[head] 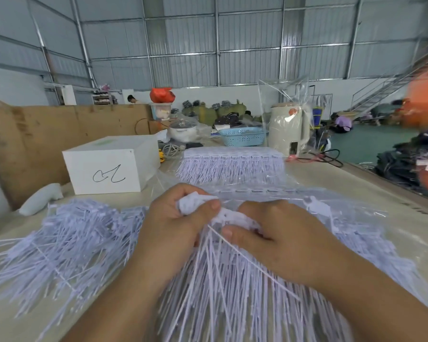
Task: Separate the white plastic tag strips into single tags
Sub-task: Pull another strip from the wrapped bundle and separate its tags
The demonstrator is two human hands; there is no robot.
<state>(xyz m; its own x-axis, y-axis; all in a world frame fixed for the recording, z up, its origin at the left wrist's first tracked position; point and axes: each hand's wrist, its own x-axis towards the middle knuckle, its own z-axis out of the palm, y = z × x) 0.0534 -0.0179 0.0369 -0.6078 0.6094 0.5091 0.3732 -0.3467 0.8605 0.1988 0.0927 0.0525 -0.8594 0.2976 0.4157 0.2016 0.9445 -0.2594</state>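
Both hands were clamped on the tag strip (203, 206) above the surface (331, 176), left hand (176, 218) pinching its head band, right hand (269, 233) gripping alongside. The strip looked light, thin and bendy; best held at the band, not the loose tails.

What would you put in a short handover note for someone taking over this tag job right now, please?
Left hand and right hand both pinch the head band of one tag strip, its tails hanging toward you.
Loose tags lie heaped on the table's left: done.
Left to do: the strip in hand, strips under it, and the stack of strips behind, beside the white box.
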